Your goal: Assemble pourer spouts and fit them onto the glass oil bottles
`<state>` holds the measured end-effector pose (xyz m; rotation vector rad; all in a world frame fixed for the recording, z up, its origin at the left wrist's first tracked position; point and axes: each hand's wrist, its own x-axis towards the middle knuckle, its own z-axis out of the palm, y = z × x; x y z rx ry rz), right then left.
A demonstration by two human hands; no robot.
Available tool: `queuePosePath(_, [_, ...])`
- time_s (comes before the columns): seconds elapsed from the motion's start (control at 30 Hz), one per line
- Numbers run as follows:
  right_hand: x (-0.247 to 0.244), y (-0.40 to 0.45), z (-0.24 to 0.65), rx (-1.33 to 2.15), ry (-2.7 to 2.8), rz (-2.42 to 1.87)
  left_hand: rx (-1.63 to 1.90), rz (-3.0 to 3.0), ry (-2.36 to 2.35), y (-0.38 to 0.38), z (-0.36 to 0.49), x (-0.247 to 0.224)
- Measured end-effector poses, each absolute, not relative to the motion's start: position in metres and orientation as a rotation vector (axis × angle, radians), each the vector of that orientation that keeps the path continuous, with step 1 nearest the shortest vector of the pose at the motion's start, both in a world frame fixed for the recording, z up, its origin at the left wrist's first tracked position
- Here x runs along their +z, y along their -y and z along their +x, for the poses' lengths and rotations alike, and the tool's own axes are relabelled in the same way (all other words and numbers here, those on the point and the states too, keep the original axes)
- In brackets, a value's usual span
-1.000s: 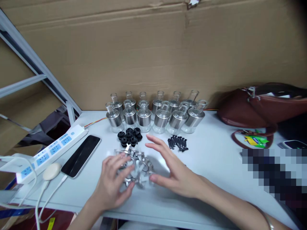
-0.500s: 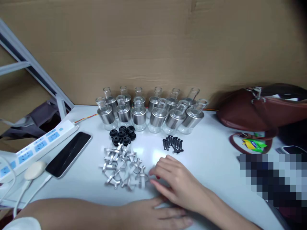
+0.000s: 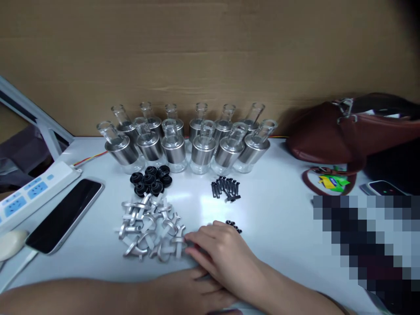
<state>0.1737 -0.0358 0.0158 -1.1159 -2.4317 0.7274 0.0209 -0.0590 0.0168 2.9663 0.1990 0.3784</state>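
My right hand [image 3: 226, 253] lies with curled, slightly parted fingers at the right edge of a pile of silver metal fittings [image 3: 147, 227]; nothing shows in it. Beneath it, my left hand [image 3: 200, 288] rests flat near the table's front, fingers spread and partly covered. Black round stoppers [image 3: 149, 179] sit in a heap behind the fittings. Further back stand two rows of glass bottles with silver bands [image 3: 203, 151]. Short black tubes [image 3: 225, 187] lie right of centre, and small black pieces [image 3: 234, 226] are just behind my right hand.
On the left are a white power strip [image 3: 39, 189], a phone [image 3: 64, 216] and a white round charger [image 3: 12, 245]. A brown bag [image 3: 315, 131] and a yellow-green packet [image 3: 333, 182] lie at right. Cardboard [image 3: 197, 52] rises behind the bottles.
The view has shifted, so most objects appear further left. Small black pieces now show behind my right hand. My right hand covers more of my left fingers.
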Motion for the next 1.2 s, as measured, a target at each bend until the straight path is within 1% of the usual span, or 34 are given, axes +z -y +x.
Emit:
queuePosePath(0.13, [0.016, 0.034, 0.17, 0.785, 2.418, -1.204, 0.272, 2.96, -0.225, 0.063, 0.018, 0.012])
queuePosePath(0.23, [0.018, 0.032, 0.167, 0.88, 2.354, -1.236, 0.337, 2.94, -0.23, 0.065, 0.016, 0.006])
queuePosePath(0.37, [0.019, 0.031, 0.165, 1.119, 2.179, -1.224, 0.466, 2.897, -0.211, 0.067, 0.016, -0.003])
queuePosePath(0.5, [0.026, 0.029, 0.171, 1.214, 2.082, -1.272, 0.484, 2.808, -0.211, 0.066, 0.017, 0.004])
queuePosePath(0.6, [0.036, 0.02, 0.183, 1.105, 2.054, -1.152, 0.605, 2.498, -0.326, 0.065, 0.016, 0.013])
queuePosePath(0.73, [0.053, 0.006, 0.202, 0.776, 2.076, -0.903, 1.124, 2.154, -0.492, 0.064, 0.016, 0.007])
queuePosePath(0.8, [0.059, 0.002, 0.209, 0.599, 2.101, -0.812, 1.291, 1.967, -0.515, 0.064, 0.021, -0.002])
queuePosePath(0.9, [0.061, 0.002, 0.215, 0.457, 2.122, -0.74, 1.339, 1.742, -0.536, 0.062, 0.03, -0.012])
queuePosePath(1.03, [0.057, 0.006, 0.218, 0.404, 2.134, -0.7, 1.381, 1.726, -0.543, 0.055, 0.038, -0.015])
queuePosePath(1.2, [0.052, 0.006, 0.22, 0.418, 2.161, -0.646, 1.337, 1.675, -0.626, 0.05, 0.039, -0.015])
